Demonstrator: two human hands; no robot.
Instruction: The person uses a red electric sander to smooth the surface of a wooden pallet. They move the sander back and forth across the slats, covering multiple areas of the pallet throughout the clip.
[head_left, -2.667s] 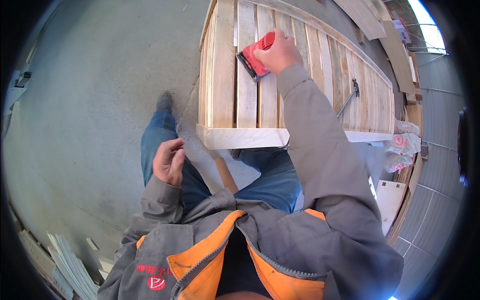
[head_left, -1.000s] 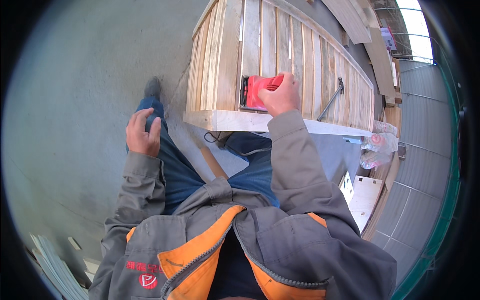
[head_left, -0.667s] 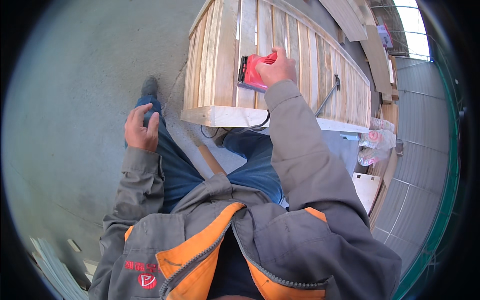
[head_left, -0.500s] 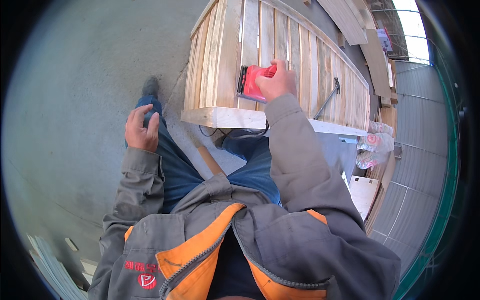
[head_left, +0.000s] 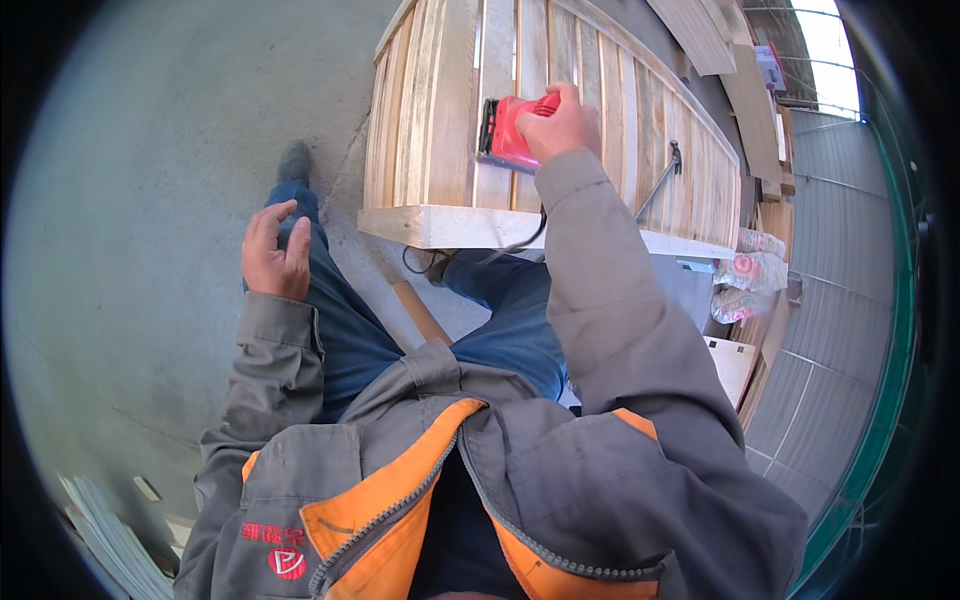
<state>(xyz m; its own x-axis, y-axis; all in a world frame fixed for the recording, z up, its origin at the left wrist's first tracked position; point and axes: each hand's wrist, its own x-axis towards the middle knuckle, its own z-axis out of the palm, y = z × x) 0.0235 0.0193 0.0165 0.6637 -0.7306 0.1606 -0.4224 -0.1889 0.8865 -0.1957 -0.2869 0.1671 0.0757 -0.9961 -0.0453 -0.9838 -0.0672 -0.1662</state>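
My right hand (head_left: 563, 125) is wrapped round a red electric sander (head_left: 512, 128) with a black front edge. The sander's base rests on the slatted top of a pale wooden crate (head_left: 450, 110). A dark power cord (head_left: 525, 240) hangs over the crate's near edge beside my right sleeve. To the right on the slats lies a claw hammer (head_left: 660, 180). My left hand (head_left: 276, 252) is empty, fingers apart, above my left thigh and away from the crate.
A strip of brown board (head_left: 420, 315) lies on the floor between my legs. Wrapped plastic bags (head_left: 750, 275) sit past the crate's right end. Boards (head_left: 755, 130) are stacked at the far right. More pale strips (head_left: 115, 535) lie at the lower left.
My right hand and the sander have shifted a little away from me along the slats. My left hand has stayed nearly in place.
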